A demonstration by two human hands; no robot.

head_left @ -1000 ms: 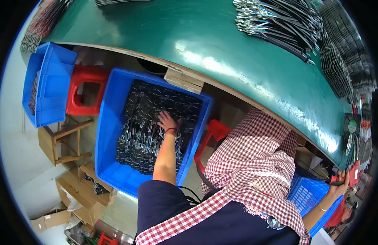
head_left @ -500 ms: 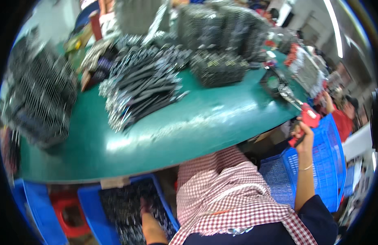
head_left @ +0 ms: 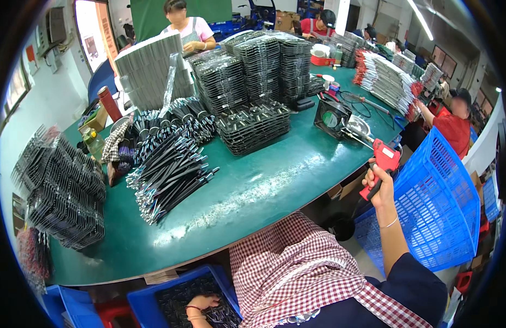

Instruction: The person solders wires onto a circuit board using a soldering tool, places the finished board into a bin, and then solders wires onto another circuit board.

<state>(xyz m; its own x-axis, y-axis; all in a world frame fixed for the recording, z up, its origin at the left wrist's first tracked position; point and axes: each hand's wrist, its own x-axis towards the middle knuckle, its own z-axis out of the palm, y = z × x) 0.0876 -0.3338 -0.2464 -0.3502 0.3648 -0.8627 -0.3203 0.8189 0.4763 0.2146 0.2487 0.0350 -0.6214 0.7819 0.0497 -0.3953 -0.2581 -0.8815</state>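
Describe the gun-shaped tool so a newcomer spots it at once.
Find the big green table and go to its right end, near the blue mesh basket. There, the wearer's right hand grips the gun-shaped tool. Its bright red body sets it apart from the black fan beyond it and the blue basket.

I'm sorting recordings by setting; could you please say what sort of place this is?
Probably an assembly workshop: piled black cables and stacked parts lie on a green workbench, and the right hand holds a red gun-shaped tool.
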